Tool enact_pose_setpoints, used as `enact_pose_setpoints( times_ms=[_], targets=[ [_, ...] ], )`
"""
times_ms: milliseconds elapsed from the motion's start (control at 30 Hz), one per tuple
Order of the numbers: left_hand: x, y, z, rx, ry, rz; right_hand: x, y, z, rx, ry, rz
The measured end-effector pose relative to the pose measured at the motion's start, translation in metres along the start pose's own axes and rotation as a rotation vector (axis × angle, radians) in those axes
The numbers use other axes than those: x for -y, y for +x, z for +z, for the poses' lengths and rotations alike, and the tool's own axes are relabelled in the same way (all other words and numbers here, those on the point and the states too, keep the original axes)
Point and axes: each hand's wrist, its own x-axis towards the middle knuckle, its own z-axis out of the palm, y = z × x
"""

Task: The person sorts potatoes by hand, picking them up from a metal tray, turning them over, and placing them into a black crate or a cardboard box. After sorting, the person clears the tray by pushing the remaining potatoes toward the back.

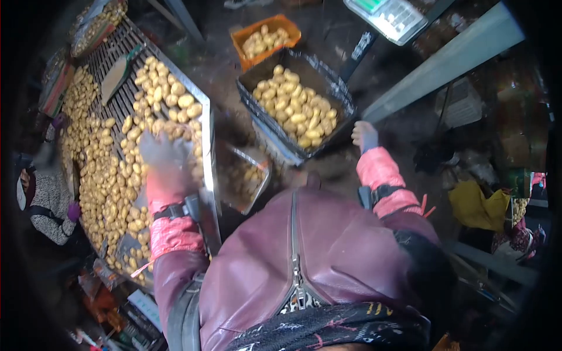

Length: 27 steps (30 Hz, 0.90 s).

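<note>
My left hand (pixel 165 151), in a grey glove, is smeared by motion over the potatoes (pixel 117 175) near the metal rim of a slatted sorting table (pixel 206 134). Its fingers are too blurred to read. Out to the right, my right hand (pixel 365 136) has its fingers curled in, and nothing shows in them. It is close to the right corner of a black-lined crate (pixel 346 96) that holds a heap of potatoes (pixel 295 108). Pink sleeve covers (pixel 380 169) with black straps wrap both forearms.
An orange crate (pixel 237 40) of potatoes stands behind the black-lined one. A smaller bin (pixel 261 181) sits beside the table. A scale (pixel 392 20) and a slanted metal beam (pixel 451 61) are at upper right. Across the table is another person (pixel 50 196) with a purple glove.
</note>
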Motion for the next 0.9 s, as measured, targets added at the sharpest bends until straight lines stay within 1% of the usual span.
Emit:
enact_pose_setpoints(
  times_ms=[33, 67, 100, 133, 200, 300, 367, 400, 467, 500, 567, 633, 733, 767, 867, 900],
  targets=[
    [-0.022, 0.001, 0.004, -0.124, -0.053, 0.064, -0.005, -0.004, -0.003, -0.358, -0.224, -0.075],
    [-0.048, 0.002, 0.015, -0.146, -0.344, -0.048, -0.012, -0.004, 0.010, -0.801, -0.495, -0.046],
    [-0.071, -0.004, 0.021, -0.046, -0.358, 0.021, -0.019, -0.005, 0.025, -1.181, -0.648, 0.056],
    [-0.095, -0.012, 0.025, 0.052, -0.375, 0.088, -0.026, 0.000, 0.042, -1.258, -0.546, 0.111],
    [-0.134, -0.030, 0.035, 0.095, -0.184, 0.217, -0.037, -0.001, 0.024, -1.217, -0.430, 0.121],
    [-0.149, -0.042, 0.048, 0.293, 0.057, 0.223, -0.049, 0.012, 0.004, -1.198, -0.293, 0.137],
    [-0.148, -0.045, 0.050, 0.344, 0.120, 0.238, -0.051, 0.030, -0.010, -1.241, -0.178, 0.153],
    [-0.149, -0.046, 0.049, 0.370, 0.150, 0.245, -0.051, 0.034, -0.007, -1.214, -0.155, 0.138],
    [-0.148, -0.044, 0.043, 0.391, 0.150, 0.314, -0.040, 0.049, 0.023, -1.162, -0.113, 0.104],
    [-0.146, -0.044, 0.040, 0.401, 0.147, 0.344, -0.036, 0.059, 0.042, -1.072, -0.101, 0.042],
    [-0.141, -0.042, 0.037, 0.437, 0.123, 0.361, -0.024, 0.066, 0.038, -0.996, -0.051, 0.033],
    [-0.138, -0.039, 0.036, 0.441, 0.088, 0.366, -0.012, 0.067, 0.027, -0.976, -0.130, 0.022],
    [-0.142, -0.038, 0.035, 0.413, 0.047, 0.337, 0.006, 0.065, 0.025, -1.132, -0.422, 0.106],
    [-0.143, -0.038, 0.034, 0.414, 0.047, 0.332, 0.013, 0.064, 0.019, -1.080, -0.424, 0.085],
    [-0.145, -0.034, 0.031, 0.416, 0.030, 0.312, 0.029, 0.071, 0.040, -1.044, -0.820, 0.121],
    [-0.145, -0.035, 0.030, 0.418, 0.023, 0.304, 0.028, 0.075, 0.027, -1.139, -0.757, 0.033]
  ],
)
